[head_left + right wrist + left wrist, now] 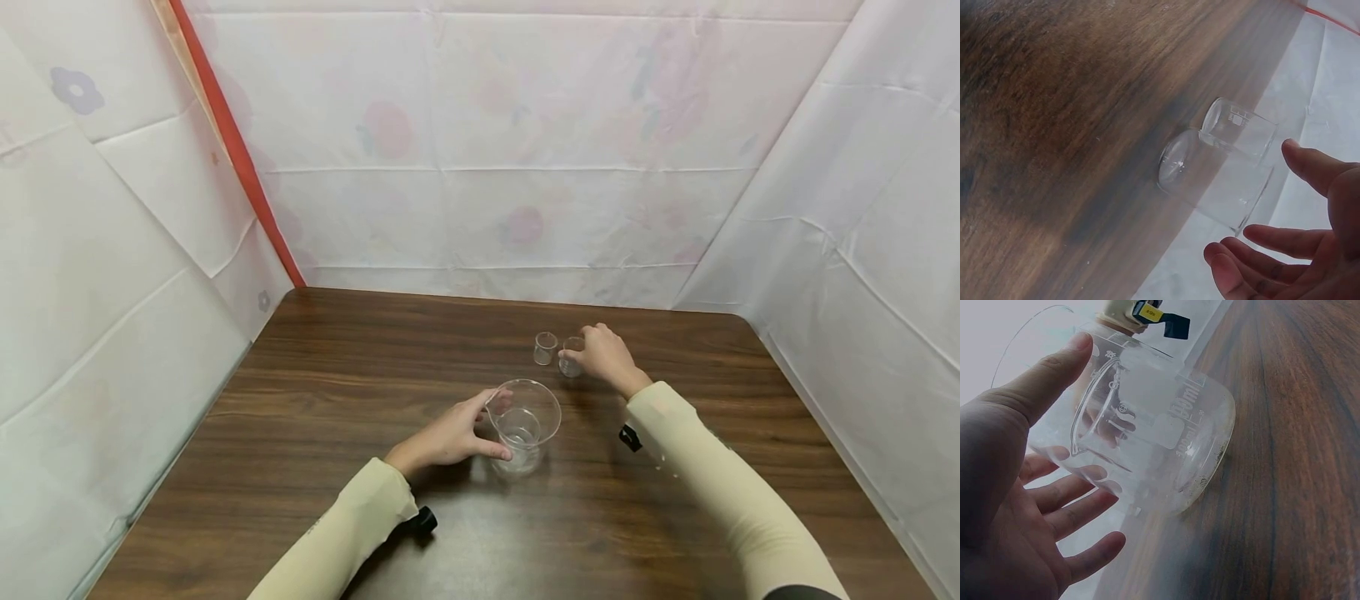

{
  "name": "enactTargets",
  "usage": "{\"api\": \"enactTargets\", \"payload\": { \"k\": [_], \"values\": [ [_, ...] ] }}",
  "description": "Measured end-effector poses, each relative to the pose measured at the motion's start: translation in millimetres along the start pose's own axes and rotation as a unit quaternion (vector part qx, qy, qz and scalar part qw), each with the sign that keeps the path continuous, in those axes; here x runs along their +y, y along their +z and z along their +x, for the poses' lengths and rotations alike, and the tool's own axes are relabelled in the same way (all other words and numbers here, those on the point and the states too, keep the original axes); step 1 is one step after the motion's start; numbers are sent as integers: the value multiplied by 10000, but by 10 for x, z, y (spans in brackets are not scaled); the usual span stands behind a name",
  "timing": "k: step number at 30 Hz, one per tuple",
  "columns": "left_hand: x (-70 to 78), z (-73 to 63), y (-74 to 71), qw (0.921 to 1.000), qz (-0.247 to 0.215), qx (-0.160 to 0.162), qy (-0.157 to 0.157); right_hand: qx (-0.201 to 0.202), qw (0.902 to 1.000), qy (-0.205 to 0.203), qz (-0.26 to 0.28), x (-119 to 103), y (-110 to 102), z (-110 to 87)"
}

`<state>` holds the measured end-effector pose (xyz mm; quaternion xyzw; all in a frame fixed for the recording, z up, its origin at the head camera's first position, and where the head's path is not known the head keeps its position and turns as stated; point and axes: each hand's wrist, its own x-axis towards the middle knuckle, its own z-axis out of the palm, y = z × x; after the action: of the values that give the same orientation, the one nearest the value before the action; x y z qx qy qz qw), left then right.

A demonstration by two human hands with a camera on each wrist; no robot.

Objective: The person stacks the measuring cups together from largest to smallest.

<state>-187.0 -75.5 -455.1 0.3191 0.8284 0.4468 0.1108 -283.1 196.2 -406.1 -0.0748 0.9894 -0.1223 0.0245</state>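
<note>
A large clear glass beaker (pixel 551 429) stands on the table, with a smaller beaker (pixel 1124 415) nested inside it. My left hand (pixel 453 432) holds the large beaker from its left side, thumb on the near side and fingers round the far side; the little finger is off the glass. Farther back, two small glass beakers stand side by side. My right hand (pixel 606 357) reaches round the right small beaker (pixel 1210 190), thumb and fingers spread at its rim with a gap at the thumb. The left small beaker (pixel 545 350) stands untouched beside it.
The dark wood-grain table (pixel 360 350) is enclosed by white patterned sheets (pixel 480 150) at the back and sides. A red strip (pixel 240 150) runs down the back left corner. Black wrist cameras (pixel 424 521) hang under both sleeves.
</note>
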Motion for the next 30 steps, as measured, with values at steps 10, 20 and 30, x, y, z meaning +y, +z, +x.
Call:
{"api": "enactTargets", "payload": {
  "k": [10,20,30],
  "values": [
    [3,-5,-2,10000,-51,-6,-4,114,9999,-12,57,9,67,26],
    [-4,5,6,10000,-65,-1,30,179,9997,17,172,22,67,47],
    [-9,0,9,10000,2,7,11,226,9990,-3,374,34,73,41]
  ]
}}
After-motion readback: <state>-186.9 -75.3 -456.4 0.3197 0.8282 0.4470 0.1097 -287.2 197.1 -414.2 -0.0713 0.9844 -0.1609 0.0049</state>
